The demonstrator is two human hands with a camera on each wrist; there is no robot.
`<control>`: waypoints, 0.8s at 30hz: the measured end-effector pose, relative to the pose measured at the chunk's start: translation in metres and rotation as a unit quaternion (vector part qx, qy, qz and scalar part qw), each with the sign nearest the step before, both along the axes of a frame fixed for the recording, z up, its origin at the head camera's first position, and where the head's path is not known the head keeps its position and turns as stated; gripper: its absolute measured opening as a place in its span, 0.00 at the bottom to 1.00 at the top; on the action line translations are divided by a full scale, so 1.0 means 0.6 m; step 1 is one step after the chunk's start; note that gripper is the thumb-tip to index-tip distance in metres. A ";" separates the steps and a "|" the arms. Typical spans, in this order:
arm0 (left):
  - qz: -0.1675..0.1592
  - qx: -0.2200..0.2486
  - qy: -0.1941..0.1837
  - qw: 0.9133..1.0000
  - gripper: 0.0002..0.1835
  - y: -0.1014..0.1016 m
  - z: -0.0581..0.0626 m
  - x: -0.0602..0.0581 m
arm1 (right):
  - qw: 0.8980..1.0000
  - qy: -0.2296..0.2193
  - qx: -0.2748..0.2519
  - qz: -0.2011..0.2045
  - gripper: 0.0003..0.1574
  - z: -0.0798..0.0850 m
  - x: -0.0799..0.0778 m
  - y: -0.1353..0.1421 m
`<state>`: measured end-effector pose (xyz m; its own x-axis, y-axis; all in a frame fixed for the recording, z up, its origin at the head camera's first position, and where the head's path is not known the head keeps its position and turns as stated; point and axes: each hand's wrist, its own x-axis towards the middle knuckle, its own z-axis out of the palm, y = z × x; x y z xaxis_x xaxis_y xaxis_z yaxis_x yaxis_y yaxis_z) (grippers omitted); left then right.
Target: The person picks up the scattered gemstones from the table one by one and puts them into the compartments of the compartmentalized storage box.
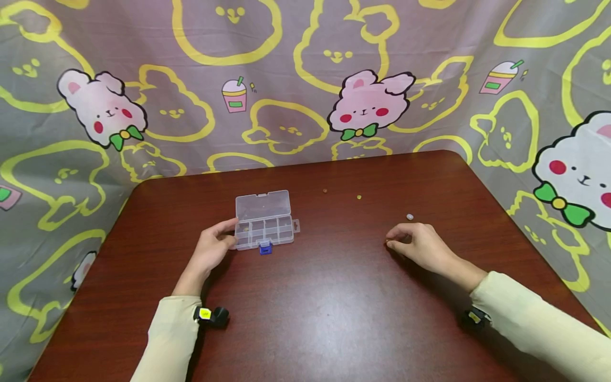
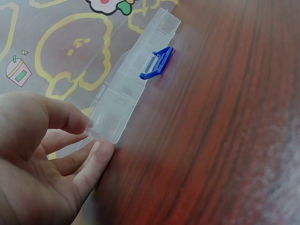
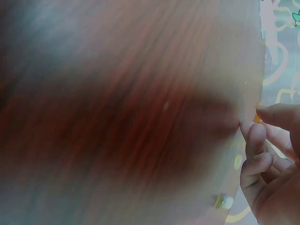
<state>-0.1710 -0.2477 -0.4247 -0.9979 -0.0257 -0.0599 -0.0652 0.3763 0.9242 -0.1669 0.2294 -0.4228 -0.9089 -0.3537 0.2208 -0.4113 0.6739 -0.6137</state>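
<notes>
A clear plastic compartment box (image 1: 264,233) lies on the table with its lid (image 1: 263,205) swung back and a blue latch (image 1: 265,248) at its front. My left hand (image 1: 213,245) holds the box by its left end, thumb near the front corner and fingers along the side. One left compartment has a tiny yellowish bit (image 1: 246,228) in it. Over on the right, my right hand (image 1: 420,246) pinches a small orange piece (image 3: 257,115) between thumb and fingertips, low over the table. Just beyond that hand lies a small whitish piece (image 1: 409,217).
Farther back on the brown table (image 1: 324,297) lie a small yellow piece (image 1: 359,197) and a tiny brownish piece (image 1: 325,190). A patterned cloth (image 1: 286,85) hangs behind the table and along its sides.
</notes>
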 end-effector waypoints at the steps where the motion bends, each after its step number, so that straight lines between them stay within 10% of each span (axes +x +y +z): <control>1: 0.000 0.000 0.001 1.000 0.27 0.000 0.000 0.000 | 1.000 -0.004 -0.002 0.002 0.06 0.001 0.000 -0.004; 24: 0.005 0.001 0.002 1.000 0.27 0.001 -0.002 -0.001 | 0.999 -0.018 0.004 0.049 0.05 0.015 -0.015 -0.109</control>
<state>-0.1714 -0.2474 -0.4257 -0.9978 -0.0363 -0.0560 -0.0656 0.3735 0.9253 -0.1758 0.1639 -0.4138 -0.8775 -0.4422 0.1858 -0.4531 0.6371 -0.6235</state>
